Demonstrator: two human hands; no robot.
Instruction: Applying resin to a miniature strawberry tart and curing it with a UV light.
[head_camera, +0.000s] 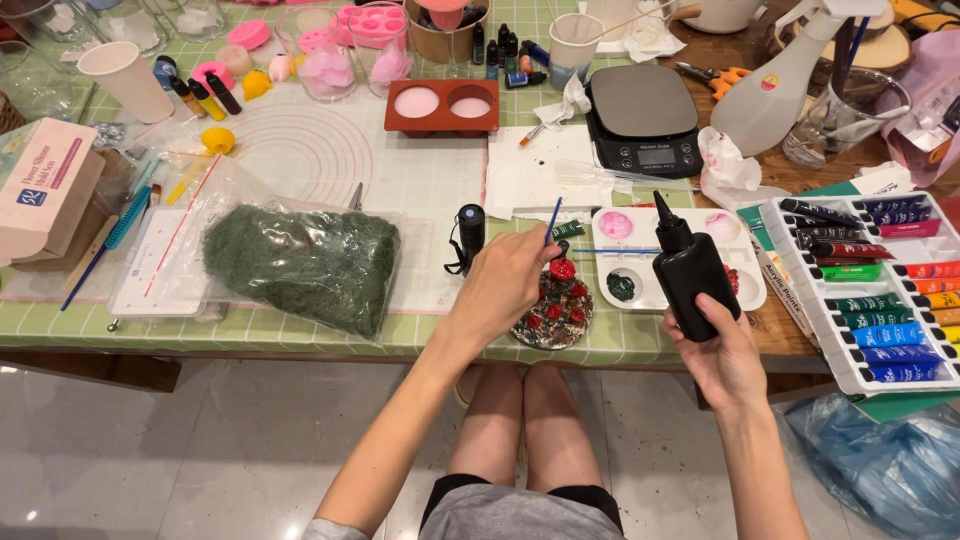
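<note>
The left hand (508, 275) is pinching a thin blue paintbrush (551, 222) between closed fingertips, its tip pointing down at the small round decorated piece (553, 308) with red flowers sitting at the table's (300, 330) front edge, just below the fingers. The right hand (722, 352) is wrapping its fingers around a black nozzle bottle (690, 268), holding it upright beside the white paint palette (640, 255).
</note>
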